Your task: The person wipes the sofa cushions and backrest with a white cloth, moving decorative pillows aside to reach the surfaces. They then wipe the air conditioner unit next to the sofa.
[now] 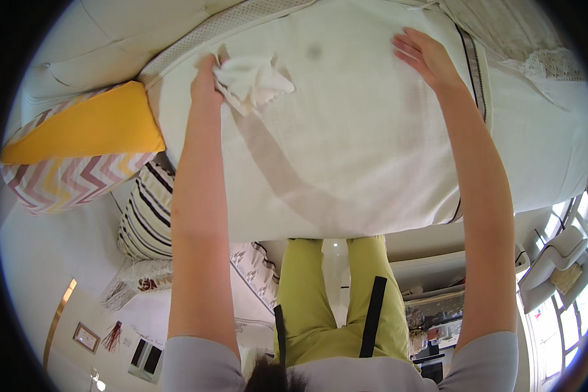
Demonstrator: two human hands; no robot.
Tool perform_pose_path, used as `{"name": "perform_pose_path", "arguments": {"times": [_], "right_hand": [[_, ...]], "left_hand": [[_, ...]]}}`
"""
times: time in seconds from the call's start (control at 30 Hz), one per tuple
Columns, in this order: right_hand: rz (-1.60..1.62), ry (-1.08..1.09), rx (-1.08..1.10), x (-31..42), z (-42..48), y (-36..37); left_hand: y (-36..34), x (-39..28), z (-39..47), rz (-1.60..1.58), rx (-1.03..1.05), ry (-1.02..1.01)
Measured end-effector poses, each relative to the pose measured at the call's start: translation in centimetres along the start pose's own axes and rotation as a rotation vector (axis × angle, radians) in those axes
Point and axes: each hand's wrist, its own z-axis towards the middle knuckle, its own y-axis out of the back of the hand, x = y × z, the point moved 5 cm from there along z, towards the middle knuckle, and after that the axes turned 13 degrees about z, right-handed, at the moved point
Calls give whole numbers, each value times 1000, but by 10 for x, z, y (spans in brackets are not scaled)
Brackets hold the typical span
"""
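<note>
A crumpled white cloth (255,81) with an uneven edge, slightly blurred, is gripped by my left hand (207,83). The cloth hangs to the right of the fingers, over the cream fabric cover (343,137) spread before me. My right hand (424,59) holds nothing; its fingers are a little apart and point left over the cover's far right part. Whether it touches the fabric cannot be told. Between my hands, toward the far side, a small grey spot (314,50) shows on the cover. My left arm casts a long shadow across the fabric.
A tufted pale backrest (103,34) rises at the far left. Beside it lie a yellow and zigzag-patterned pillow (93,132) and a black-striped pillow (147,215). Dark trim (475,73) edges the cover at right, with a lace-edged cloth (544,63) beyond. My legs (304,289) stand against the near edge.
</note>
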Motion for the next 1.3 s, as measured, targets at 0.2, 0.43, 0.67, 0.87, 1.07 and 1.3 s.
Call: {"name": "perform_pose_path", "arguments": {"times": [0.2, 0.43, 0.67, 0.87, 1.07, 1.3], "right_hand": [[566, -124, -96, -1, 87, -38], [503, -211, -28, 10, 123, -53], [458, 73, -358, 2, 115, -26], [648, -14, -300, 4, 145, -14], [643, -144, -155, 22, 192, 29], [741, -187, -244, -8, 76, -92]], "left_hand": [[-48, -21, 29, -206, 206, 94], [-60, -31, 27, -114, 268, 132], [-50, -25, 10, -212, 275, 49], [-48, -20, 13, -179, 331, 44], [-77, -22, 6, -199, 397, 81], [-59, -29, -20, -243, 337, 146]]}}
